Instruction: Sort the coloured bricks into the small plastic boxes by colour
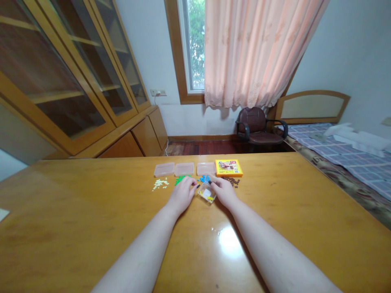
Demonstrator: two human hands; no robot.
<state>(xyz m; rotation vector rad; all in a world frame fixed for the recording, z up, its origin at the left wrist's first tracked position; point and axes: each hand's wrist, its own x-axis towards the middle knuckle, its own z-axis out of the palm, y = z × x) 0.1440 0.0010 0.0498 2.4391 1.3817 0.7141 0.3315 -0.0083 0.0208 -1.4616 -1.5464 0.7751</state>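
Forearms (137,252) cross open tabletop (67,211), left grip (181,195) and right grip (224,192) pinching a clear box (207,192).

A clear box (207,192) is filling the gap between left hand (181,195) and right hand (224,191), plastic trays (184,169) and a yellow box (229,167) are blocking the way forward, and open tabletop (290,211) is spreading sideways

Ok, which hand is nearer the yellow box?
Right. The right hand is just in front of the yellow box; the left hand is farther away, in front of the box and off to its left.
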